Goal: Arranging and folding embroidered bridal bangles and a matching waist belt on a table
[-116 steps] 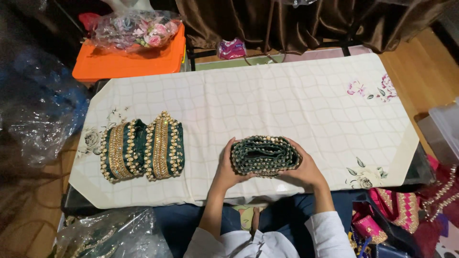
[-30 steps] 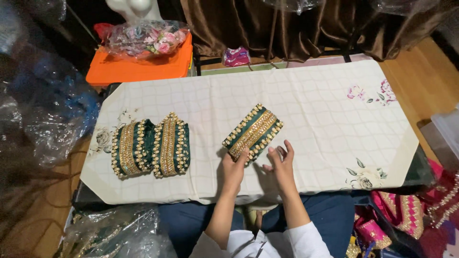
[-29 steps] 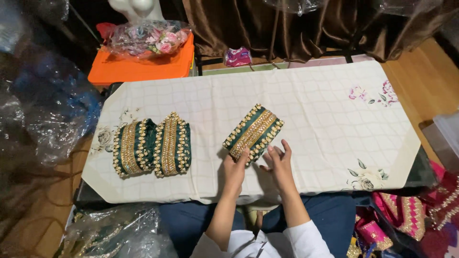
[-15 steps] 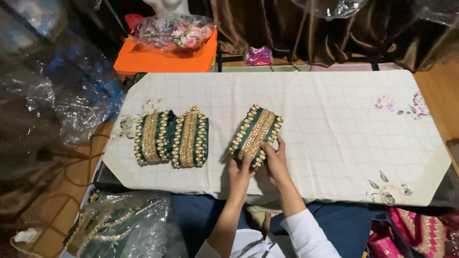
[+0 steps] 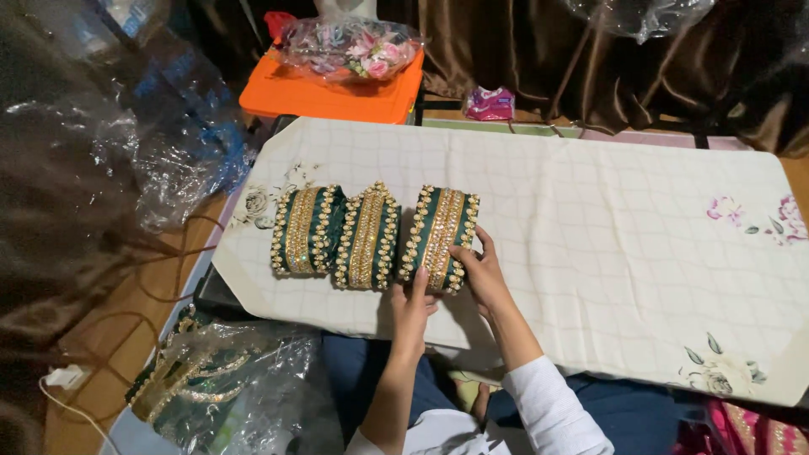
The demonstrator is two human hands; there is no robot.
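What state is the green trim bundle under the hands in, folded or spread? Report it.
Folded. The third bundle is a compact wad standing beside two others, gold borders stacked, with the left hand and right hand touching it.

Bundle's near end [image 5: 438,282] behind fingers [image 5: 472,253], seemingly.

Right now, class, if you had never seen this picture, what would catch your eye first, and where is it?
Three green rolls of gold-and-pearl trim stand side by side on the left half of the white cloth-covered table. The left hand and right hand touch the rightmost roll, beside the middle roll and left roll. Behind, an orange box carries a clear bag of pink flowers.
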